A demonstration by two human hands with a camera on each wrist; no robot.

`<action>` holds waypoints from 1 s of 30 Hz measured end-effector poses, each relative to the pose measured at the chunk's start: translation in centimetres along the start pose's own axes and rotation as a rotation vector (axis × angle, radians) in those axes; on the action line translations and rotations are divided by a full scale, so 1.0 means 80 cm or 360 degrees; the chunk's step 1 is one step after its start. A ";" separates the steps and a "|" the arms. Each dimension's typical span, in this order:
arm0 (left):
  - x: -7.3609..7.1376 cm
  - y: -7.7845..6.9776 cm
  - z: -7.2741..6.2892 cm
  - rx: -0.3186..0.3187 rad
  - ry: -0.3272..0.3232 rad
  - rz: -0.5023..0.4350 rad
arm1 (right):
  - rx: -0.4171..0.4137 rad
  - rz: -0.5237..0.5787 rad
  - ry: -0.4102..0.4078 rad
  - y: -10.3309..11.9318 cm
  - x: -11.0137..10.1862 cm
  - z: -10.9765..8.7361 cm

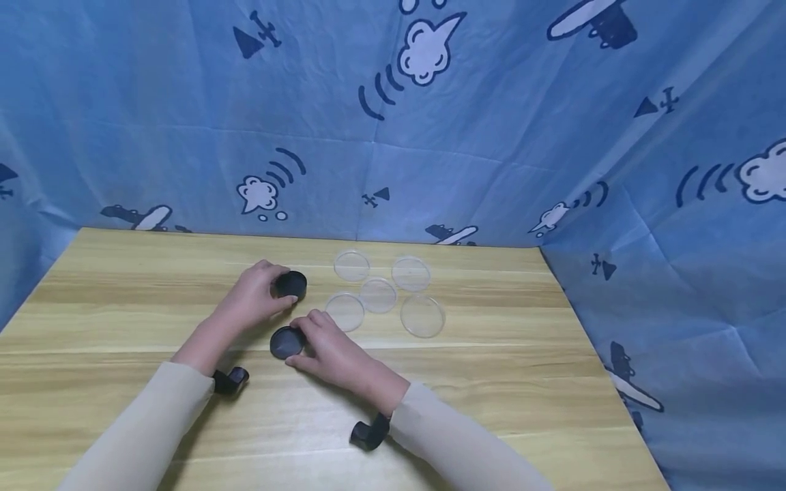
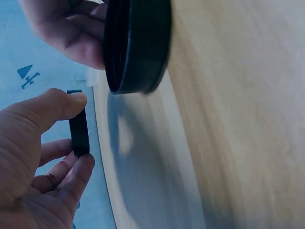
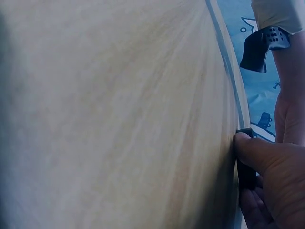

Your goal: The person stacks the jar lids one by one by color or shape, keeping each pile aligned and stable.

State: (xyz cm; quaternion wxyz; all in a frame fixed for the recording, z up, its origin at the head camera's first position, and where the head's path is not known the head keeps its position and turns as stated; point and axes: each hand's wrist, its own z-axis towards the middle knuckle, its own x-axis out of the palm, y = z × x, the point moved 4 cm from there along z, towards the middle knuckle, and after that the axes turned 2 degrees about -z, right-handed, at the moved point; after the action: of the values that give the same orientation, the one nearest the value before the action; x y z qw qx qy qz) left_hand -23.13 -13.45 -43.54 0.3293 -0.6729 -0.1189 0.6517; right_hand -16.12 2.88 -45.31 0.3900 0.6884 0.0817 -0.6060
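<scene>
My left hand (image 1: 250, 294) pinches a black round lid (image 1: 295, 284) by its edge, thumb on the near side and fingers on the far side. In the left wrist view that lid (image 2: 80, 126) shows edge-on between thumb and fingertips. Nearer me, my right hand (image 1: 334, 354) grips a second black round lid (image 1: 286, 343) from its right side. Its raised rim and stepped side show in the left wrist view, where this lid (image 2: 147, 47) hangs just above the wood. The two lids are apart.
Several clear round dishes lie on the wooden table (image 1: 503, 382) right of the hands, among them a middle dish (image 1: 377, 295) and a front right dish (image 1: 422, 316). A blue patterned cloth (image 1: 344, 164) hangs behind the table and along its right side.
</scene>
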 end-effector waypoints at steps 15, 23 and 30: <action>-0.009 -0.004 -0.030 0.0002 -0.0055 -0.0023 | 0.0010 0.0037 -0.0016 -0.001 0.003 0.001; -0.012 -0.004 -0.044 0.0008 -0.0041 -0.0020 | 0.0011 0.0023 -0.0033 -0.001 0.003 0.001; -0.017 -0.003 -0.055 0.0019 -0.0074 -0.0055 | -0.0001 0.0023 -0.0031 -0.001 0.002 0.002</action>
State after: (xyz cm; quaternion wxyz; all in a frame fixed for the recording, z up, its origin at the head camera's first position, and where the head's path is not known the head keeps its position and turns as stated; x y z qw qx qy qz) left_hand -19.01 -15.30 -42.60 0.3417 -0.6535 -0.1343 0.6619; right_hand -16.23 2.79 -45.48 0.3955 0.6830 0.0731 -0.6097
